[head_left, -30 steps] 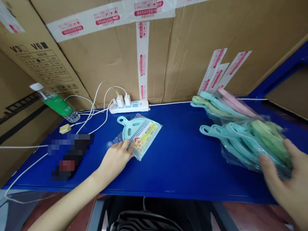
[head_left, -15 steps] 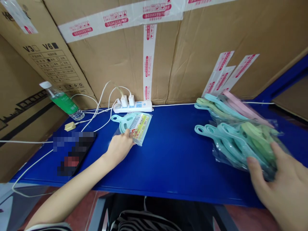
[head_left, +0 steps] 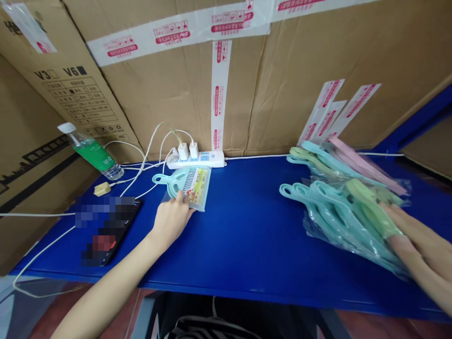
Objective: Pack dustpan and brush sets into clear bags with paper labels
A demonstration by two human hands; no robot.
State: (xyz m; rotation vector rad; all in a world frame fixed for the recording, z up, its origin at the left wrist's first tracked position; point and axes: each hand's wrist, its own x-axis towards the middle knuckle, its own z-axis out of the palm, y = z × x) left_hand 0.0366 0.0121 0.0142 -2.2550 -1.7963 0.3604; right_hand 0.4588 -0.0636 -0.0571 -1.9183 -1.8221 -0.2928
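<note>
My left hand [head_left: 172, 217] is closed on the near edge of a mint dustpan and brush set [head_left: 201, 188], bagged in clear plastic with a yellow-and-white label. The set lies on the blue table in front of the power strip, its looped handle pointing left. On the right, my right hand [head_left: 420, 240] has its thumb and fingers about a green bagged dustpan and brush set [head_left: 370, 202]. That one lies on a row of overlapping mint sets [head_left: 328, 207]. The right fingertips are partly hidden by the green set.
Behind the row lie more bagged sets, including a pink one [head_left: 367, 165]. A white power strip [head_left: 215, 159] with chargers and cables stands along the cardboard box [head_left: 169, 89]. At left are a green-labelled bottle [head_left: 93, 153] and a black phone [head_left: 123, 230], partly pixelated.
My left hand and its mint set have shifted slightly left. My right hand, open over the pile before, has closed around the green set, which has tilted.
</note>
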